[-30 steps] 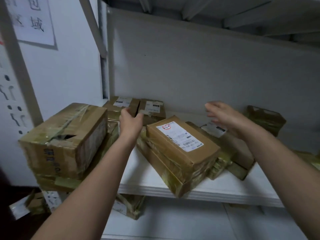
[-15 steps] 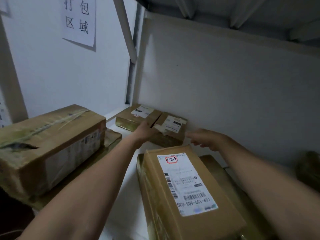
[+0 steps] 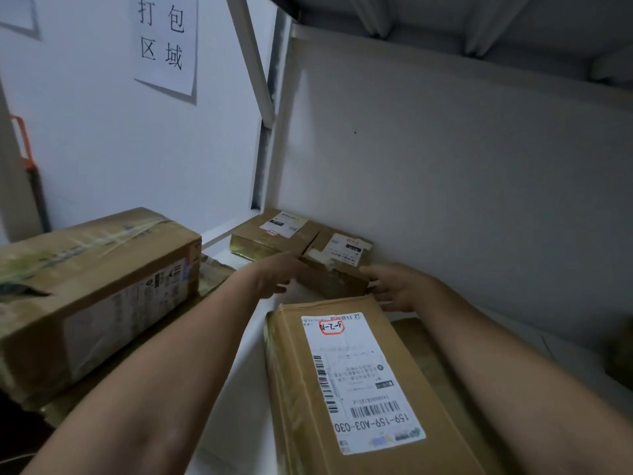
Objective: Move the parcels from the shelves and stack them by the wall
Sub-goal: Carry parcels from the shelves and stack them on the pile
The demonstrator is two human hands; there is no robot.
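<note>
Two small brown parcels sit at the back of the white shelf against its rear panel: one with a white label and another to its right. My left hand touches the left side of the right-hand small parcel with extended fingers. My right hand reaches its right side, fingers stretched toward it. The two hands flank that parcel. A long brown parcel with a large barcode label lies in front, between my forearms.
A big taped cardboard box rests on flatter parcels at the left, beside the shelf's edge. A paper sign hangs on the white wall. Another flat brown parcel lies under my right forearm. The shelf above is low.
My head has moved in closer to the shelf. Both hands have reached further back and closed in on the right-hand small parcel, one on each side.
</note>
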